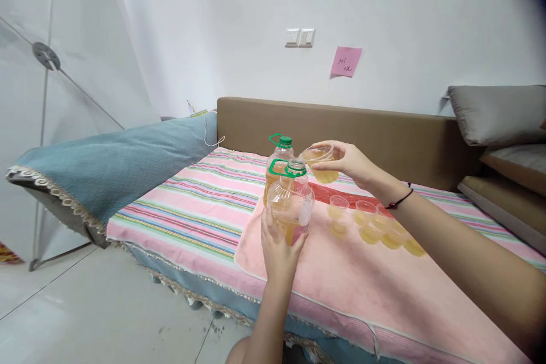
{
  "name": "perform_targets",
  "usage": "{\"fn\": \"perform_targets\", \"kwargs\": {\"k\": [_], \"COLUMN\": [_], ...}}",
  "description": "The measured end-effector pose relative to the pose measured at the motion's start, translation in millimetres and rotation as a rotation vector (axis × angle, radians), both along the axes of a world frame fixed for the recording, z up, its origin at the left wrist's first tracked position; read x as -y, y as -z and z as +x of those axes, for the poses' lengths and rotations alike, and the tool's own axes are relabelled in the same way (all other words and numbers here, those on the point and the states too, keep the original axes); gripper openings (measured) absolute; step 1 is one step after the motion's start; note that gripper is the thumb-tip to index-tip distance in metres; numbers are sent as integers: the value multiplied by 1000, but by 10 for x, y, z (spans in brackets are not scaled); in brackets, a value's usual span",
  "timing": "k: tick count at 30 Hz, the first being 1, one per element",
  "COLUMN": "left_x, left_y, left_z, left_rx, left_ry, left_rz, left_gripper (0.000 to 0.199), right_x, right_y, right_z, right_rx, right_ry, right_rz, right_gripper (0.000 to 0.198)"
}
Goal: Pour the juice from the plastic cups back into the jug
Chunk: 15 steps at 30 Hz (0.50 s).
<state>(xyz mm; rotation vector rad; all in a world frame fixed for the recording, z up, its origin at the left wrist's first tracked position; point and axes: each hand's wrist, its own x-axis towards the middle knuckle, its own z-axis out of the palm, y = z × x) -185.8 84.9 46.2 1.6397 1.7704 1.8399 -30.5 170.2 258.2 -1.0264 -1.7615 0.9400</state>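
— What is the left hand (pixel 279 250) doing?

— It is gripping a clear bottle (pixel 290 203) from below and from the near side, fingers wrapped around its lower body. The bottle is standing upright, lifted off the pink towel (pixel 341 278), and it is holding yellow liquid in its lower part. Its neck ring and handle are green, and the mouth is looking open, though I cannot be sure from this angle.

— And the right hand (pixel 347 160)?

— It is pinching a small clear cup (pixel 321 162) of yellow liquid, fingers curled around the cup's side. The cup is tilting toward the bottle's mouth, its lip sitting just beside and above the green ring.

— Anything behind them?

— A second bottle (pixel 279 162) with a green cap is standing just behind the held one, holding the same yellow liquid.

— What else is lying about?

— A cluster of small cups (pixel 373 224) with yellow liquid is sitting on the towel to the right of the bottles, under the right forearm. The towel is lying over a striped cover (pixel 187 205) on a bed, with a brown headboard (pixel 341 131) behind. A blue quilt (pixel 111 165) is bunching at the left, a grey cushion (pixel 499 114) is resting at far right, and a pink note (pixel 345 61) is sticking to the wall.
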Motion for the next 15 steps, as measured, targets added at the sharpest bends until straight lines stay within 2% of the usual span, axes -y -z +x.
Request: {"fn": "perform_targets", "kwargs": {"k": [15], "left_x": [-1], "left_y": [8], "left_z": [-3], "left_rx": [-9], "left_ry": [0], "left_rz": [-2], "left_gripper": [111], "right_x": [-75], "right_y": [-99], "right_z": [24], "right_rx": [118], "right_ry": [-37], "right_rz": [18], "right_gripper": [67]}}
